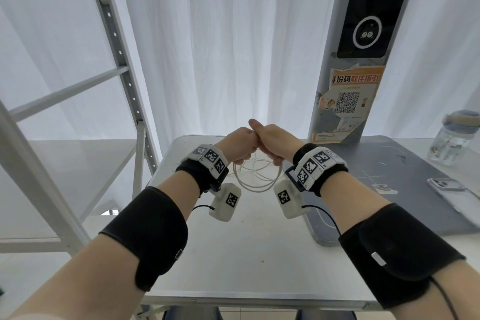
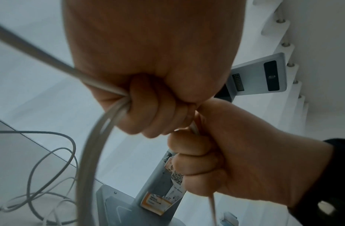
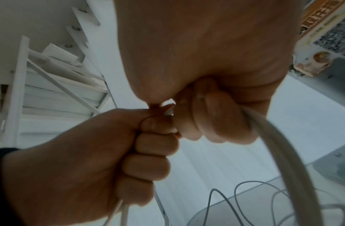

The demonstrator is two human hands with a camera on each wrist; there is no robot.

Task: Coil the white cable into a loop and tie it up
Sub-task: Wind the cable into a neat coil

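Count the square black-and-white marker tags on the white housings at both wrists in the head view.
8: three on the left wrist's white band, three on the right's, one on each hanging white box. Others may be hidden.

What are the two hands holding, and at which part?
Both the left hand and right hand grip the white cable at the top of its hanging loop.

Both forearms reach forward from the lower corners of the frame and meet at its middle. The left hand [image 1: 240, 144] and right hand [image 1: 274, 141] are fists pressed knuckle to knuckle, fingers [image 2: 154, 110] curled tight round the white cable [image 1: 257, 176].
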